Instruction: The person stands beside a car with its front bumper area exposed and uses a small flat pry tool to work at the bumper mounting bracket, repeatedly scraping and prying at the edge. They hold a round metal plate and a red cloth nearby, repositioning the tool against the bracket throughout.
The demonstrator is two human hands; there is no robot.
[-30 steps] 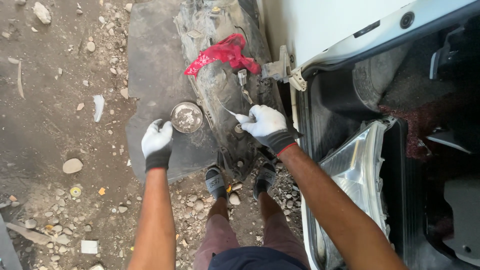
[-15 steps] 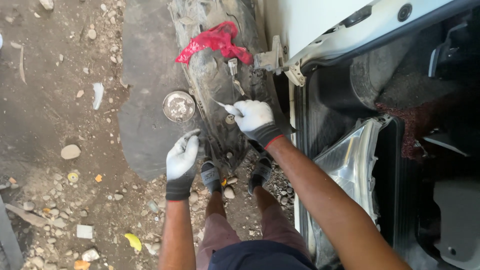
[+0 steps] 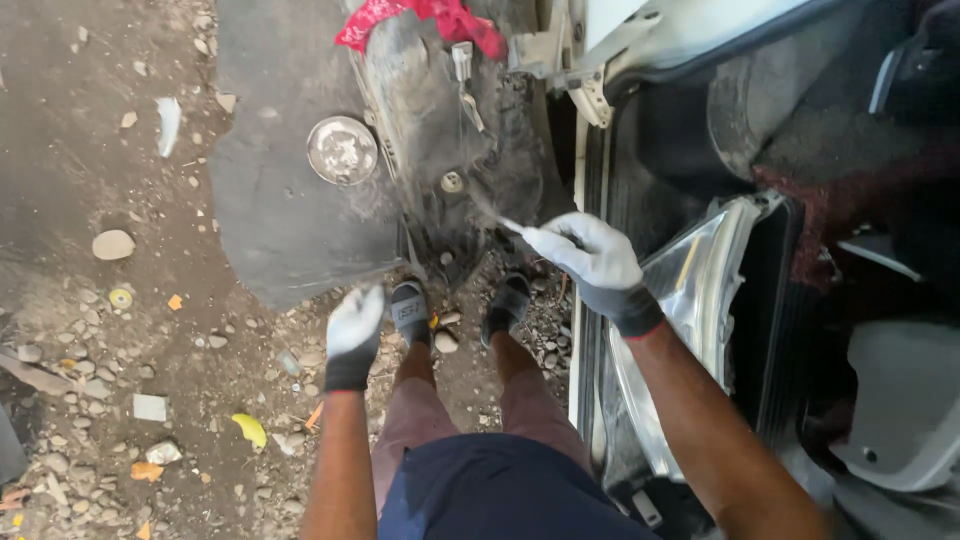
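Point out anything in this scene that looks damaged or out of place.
A detached headlamp lies loose in the open car's footwell instead of on its front. A dirty black car panel stands on the gravel with a red rag draped over its top. The right hand holds a thin tool beside it.

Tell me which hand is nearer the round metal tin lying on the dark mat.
Left. The left hand hangs below the round metal tin, by the mat's lower edge. The right hand, gripping a thin tool, is farther off to the tin's right, beside the car door sill.
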